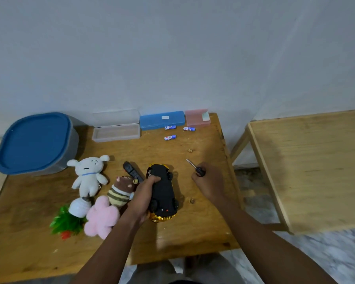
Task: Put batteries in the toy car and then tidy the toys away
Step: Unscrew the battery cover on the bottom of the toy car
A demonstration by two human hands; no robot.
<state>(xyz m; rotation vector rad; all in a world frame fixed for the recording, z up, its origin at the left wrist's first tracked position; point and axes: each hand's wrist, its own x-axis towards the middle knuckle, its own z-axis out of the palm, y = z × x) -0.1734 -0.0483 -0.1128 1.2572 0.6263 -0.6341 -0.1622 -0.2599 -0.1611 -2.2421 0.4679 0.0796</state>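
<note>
Head view, wooden table (193,232) against a pale wall.

(a) Toy car (162,189): lies near the table's middle, upside down, with its black underside and four wheels facing up and its gold body showing at the near end. The left hand (146,193) grips it from the left side, fingers curled over the chassis.

(b) Right hand (208,181): just right of the car and apart from it. It is closed round the black handle of a small screwdriver (195,168), whose metal shaft points away towards the wall.

(c) Batteries: three lie loose at the far side, two (170,127) (189,129) just in front of the cases and one (170,137) nearer. Their wrappers are blue and white with a red mark; I cannot read the brand.

(d) Cases along the wall: a clear case (116,132) with its lid open, a blue case (162,119) with a small white label too blurred for me to read, and a pink case (197,117).

(e) Toys left of the car: a white plush dog (89,175), a striped plush (121,191), a pink plush (103,218), a tipped artificial plant (70,220) and a long black part (132,172) that I cannot identify.

(f) Blue-lidded bin (35,142): far left corner, lid on.
</note>
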